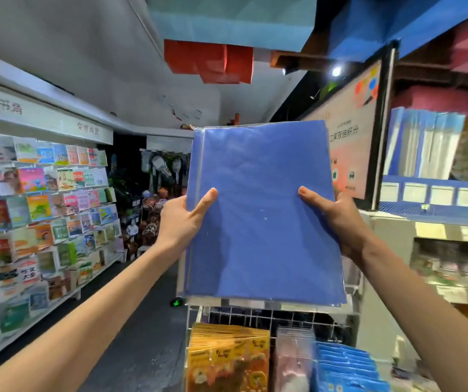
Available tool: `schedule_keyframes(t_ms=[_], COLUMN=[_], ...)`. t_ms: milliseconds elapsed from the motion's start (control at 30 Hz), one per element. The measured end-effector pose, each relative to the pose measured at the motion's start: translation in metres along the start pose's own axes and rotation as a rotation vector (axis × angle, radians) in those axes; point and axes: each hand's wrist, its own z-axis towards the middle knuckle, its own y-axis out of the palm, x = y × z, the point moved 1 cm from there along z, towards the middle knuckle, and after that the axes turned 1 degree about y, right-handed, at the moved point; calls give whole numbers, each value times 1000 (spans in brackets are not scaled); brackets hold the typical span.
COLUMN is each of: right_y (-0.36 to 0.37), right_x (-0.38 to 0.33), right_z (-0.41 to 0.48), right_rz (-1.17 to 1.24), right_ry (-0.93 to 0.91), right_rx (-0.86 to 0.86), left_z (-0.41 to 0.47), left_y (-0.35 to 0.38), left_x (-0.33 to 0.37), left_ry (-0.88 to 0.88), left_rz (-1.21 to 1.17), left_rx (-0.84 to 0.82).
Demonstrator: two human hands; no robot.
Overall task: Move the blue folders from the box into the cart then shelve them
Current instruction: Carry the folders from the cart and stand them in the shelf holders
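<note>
A stack of blue folders [261, 210] in clear wrap is held up in front of me, above the wire cart [258, 316]. My left hand [182, 219] grips its left edge, thumb on the front cover. My right hand [334, 219] grips the right edge the same way. The cart below holds yellow packs [227, 360], pale pink packs [292, 357] and blue packs [346, 369]. More blue folders [422, 145] stand upright in a blue tray [430, 207] on the shelf at the right.
A long white rack of colourful books [43, 216] lines the left side of the aisle. A framed poster [351, 131] stands behind the folders at the right. Shelving with small goods [453, 264] runs along the right. The dark floor [131, 335] lies between rack and cart.
</note>
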Motion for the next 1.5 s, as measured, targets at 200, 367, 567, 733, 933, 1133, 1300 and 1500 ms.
schedule_keyframes(t_ms=[200,367,567,733,933,1133,1300,1500], right_y=[-130,-225,-317,-378,-432,-452,-470,-501], right_x=[-41,-76,-108,-129,-162,-176,-181,-183], right_z=[10,8,4,11,33,70,108,150], right_rz=[-36,-38,-71,-102,-282,-577,-658,-685], right_ry=[-12,-69,-140,-234,-429,-627,-663,-639], right_rx=[72,156,296,465,675,891,1007,1078], left_z=[3,-4,-21,-21,2,36,70,88], left_y=[124,221,316,395,479,536,577,636], left_x=[43,91,133,165,179,173,172,168], left_ry=[84,232,405,463,525,640,812,1031], left_rz=[36,23,81,57,138,308,511,615], left_rx=[-64,10,2,-105,-203,-288,-332,-332])
